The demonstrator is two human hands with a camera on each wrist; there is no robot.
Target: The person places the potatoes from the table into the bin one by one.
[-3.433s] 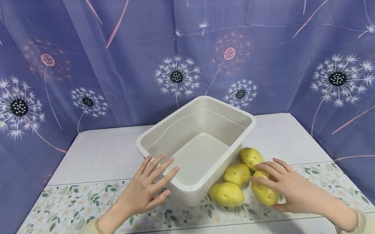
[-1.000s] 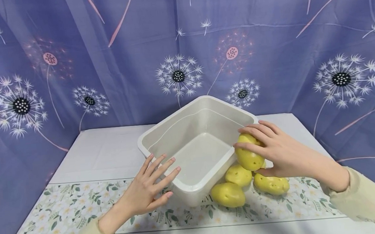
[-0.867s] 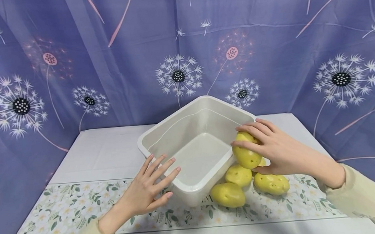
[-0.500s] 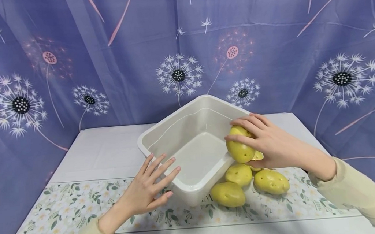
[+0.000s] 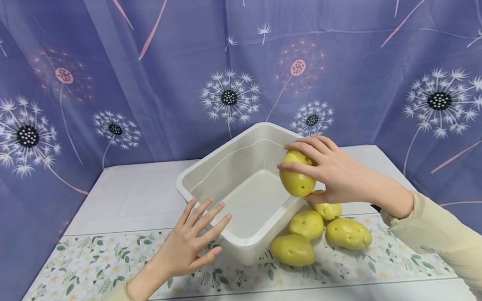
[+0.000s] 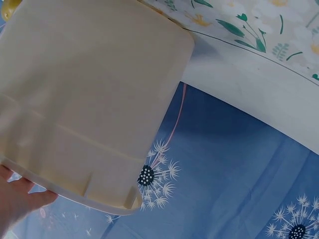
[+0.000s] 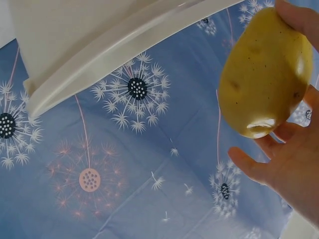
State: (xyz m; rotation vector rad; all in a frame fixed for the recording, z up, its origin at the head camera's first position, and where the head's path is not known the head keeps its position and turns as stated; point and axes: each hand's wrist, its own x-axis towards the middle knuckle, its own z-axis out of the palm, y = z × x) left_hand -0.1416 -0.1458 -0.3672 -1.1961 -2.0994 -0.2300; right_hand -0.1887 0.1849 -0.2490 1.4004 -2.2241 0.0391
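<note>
My right hand [image 5: 332, 174] grips a yellow potato [image 5: 296, 177] from the right, held up over the right-hand rim of a pale grey plastic basin [image 5: 220, 159]. In the right wrist view the thumb and fingers close around the same potato [image 7: 264, 74], and the basin [image 7: 124, 45] shows beside it. My left hand [image 5: 188, 242] lies with spread, straight fingers at the basin's near-left rim. The left wrist view shows these fingers [image 6: 42, 198] along the rim, under the basin's broad outer wall [image 6: 89, 99].
Several more potatoes [image 5: 307, 225] lie clustered on the table [image 5: 125, 192] at the basin's right side, one [image 5: 348, 234] a little farther right. A floral strip [image 5: 105, 265] crosses the tabletop. A blue dandelion-print curtain [image 5: 155, 81] encloses the back and sides.
My right hand has lifted a potato from the cluster and carried it up and left to the basin's rim. Another potato has come into view at the right. The left hand stays put.
</note>
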